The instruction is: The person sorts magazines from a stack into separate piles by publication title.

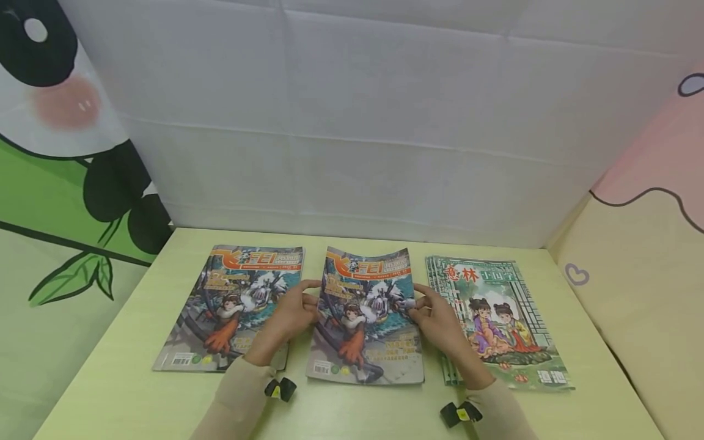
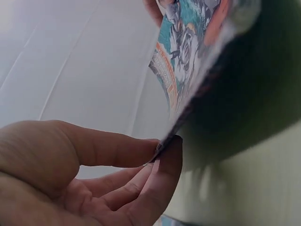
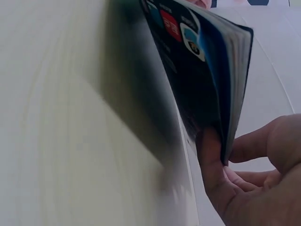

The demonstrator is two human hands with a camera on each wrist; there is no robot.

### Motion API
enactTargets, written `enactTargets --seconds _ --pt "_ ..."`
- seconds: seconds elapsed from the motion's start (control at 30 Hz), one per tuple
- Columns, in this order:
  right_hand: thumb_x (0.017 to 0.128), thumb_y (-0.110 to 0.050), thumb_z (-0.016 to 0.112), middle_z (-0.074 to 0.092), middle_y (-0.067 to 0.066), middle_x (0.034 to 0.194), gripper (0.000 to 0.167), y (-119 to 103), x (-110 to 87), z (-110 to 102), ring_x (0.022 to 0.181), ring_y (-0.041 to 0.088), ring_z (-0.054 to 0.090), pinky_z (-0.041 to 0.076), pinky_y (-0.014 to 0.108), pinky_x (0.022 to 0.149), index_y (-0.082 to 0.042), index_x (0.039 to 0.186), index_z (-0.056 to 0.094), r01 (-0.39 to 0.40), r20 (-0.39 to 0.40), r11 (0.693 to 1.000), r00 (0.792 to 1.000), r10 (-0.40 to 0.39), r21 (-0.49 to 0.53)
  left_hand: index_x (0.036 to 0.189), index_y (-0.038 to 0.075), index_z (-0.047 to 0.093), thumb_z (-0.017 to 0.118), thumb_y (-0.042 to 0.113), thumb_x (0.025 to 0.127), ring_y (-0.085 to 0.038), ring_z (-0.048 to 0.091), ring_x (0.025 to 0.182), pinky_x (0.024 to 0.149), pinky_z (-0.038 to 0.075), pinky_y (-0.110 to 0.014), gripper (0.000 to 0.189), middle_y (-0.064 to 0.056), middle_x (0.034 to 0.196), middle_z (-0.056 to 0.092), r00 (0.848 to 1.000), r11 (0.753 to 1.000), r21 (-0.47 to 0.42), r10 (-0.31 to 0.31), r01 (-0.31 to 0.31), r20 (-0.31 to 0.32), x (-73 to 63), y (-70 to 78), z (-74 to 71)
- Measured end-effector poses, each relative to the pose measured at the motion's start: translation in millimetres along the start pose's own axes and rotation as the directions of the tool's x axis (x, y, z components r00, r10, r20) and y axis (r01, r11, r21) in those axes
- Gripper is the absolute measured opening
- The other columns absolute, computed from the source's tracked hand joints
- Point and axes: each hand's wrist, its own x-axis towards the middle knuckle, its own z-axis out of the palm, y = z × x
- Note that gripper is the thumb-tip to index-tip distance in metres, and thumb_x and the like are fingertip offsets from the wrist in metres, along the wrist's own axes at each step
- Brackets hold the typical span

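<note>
Between both hands a magazine (image 1: pixel 363 330) with an orange masthead is held up off the table, its top edge bowed. My left hand (image 1: pixel 297 310) pinches its left edge between thumb and fingers, and the left wrist view shows the thumb (image 2: pixel 117 148) over the cover. On the opposite edge my right hand (image 1: pixel 437 318) pinches the magazine; its dark back cover (image 3: pixel 188 61) and page edges show in the right wrist view. A matching magazine (image 1: pixel 192 324) lies flat on the left, partly behind the left hand. On the right lies a stack of green magazines (image 1: pixel 506 287), overlapped by the right forearm.
A pale wood-look table (image 1: pixel 110 379) carries everything. Behind it rises a white cloth backdrop (image 1: pixel 385 153), with a panda-printed panel (image 1: pixel 71 195) at left and a pink and cream one (image 1: pixel 632 275) at right. Black bands with yellow tags (image 1: pixel 462 414) sit at the wrists.
</note>
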Motion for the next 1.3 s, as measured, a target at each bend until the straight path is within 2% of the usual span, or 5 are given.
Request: enactTargets --seconds 0.13,0.3,0.43,0.87,1.3 --pt "0.102 0.011 0.067 0.070 0.017 0.105 0.062 -6 -0.2 7 0.078 0.015 0.068 0.052 0.025 0.066 0.007 0.161 0.049 0.016 -0.022 0.997 1.000 -0.015 0.076 0.162 -0.004 0.050 0.066 -0.022 0.094 -0.019 0.061 0.084 0.079 0.060 -0.036 0.072 -0.016 0.106 0.067 0.999 1.000 -0.021 0.019 -0.019 0.040 -1.0 3.4 -14.4" --pt "0.102 0.013 0.067 0.069 0.020 0.107 0.063 -16 0.8 22 0.069 0.009 0.064 0.048 0.023 0.059 0.005 0.162 0.049 0.035 -0.044 0.985 0.999 -0.028 0.171 0.165 -0.003 0.045 0.067 -0.017 0.099 -0.046 0.070 0.122 0.100 0.063 -0.052 0.071 -0.039 0.144 0.060 0.995 0.999 -0.008 0.046 -0.045 0.089 -1.4 0.1 -37.5" --pt "0.103 0.012 0.066 0.068 0.020 0.109 0.063 -24 3.9 36 0.062 0.006 0.054 0.042 0.023 0.055 0.003 0.163 0.049 0.041 -0.042 0.974 0.999 -0.032 0.221 0.166 -0.005 0.042 0.064 -0.013 0.102 -0.055 0.065 0.130 0.102 0.062 -0.056 0.068 -0.043 0.148 0.057 0.992 0.997 0.027 0.071 -0.074 0.101 -2.7 -3.1 -54.9" --pt "0.104 0.004 0.068 0.074 0.015 0.106 0.060 -53 20.9 101 0.088 0.023 0.079 0.055 0.029 0.072 0.002 0.161 0.051 0.055 -0.024 0.967 0.998 -0.050 0.249 0.169 -0.010 0.029 0.059 0.009 0.114 -0.053 0.061 0.132 0.109 0.056 -0.063 0.066 -0.040 0.145 0.057 0.988 0.998 0.029 0.052 -0.057 0.147 -14.3 -26.4 -113.8" --pt "0.102 0.002 0.069 0.074 0.013 0.105 0.060 -79 27.4 145 0.070 0.012 0.067 0.049 0.027 0.067 0.002 0.160 0.052 0.081 0.003 0.971 0.996 -0.084 0.225 0.168 -0.013 0.028 0.051 0.024 0.120 -0.061 0.052 0.144 0.113 0.054 -0.064 0.065 -0.047 0.161 0.040 0.996 0.992 0.122 -0.026 0.016 0.085 -23.6 -42.1 -156.4"
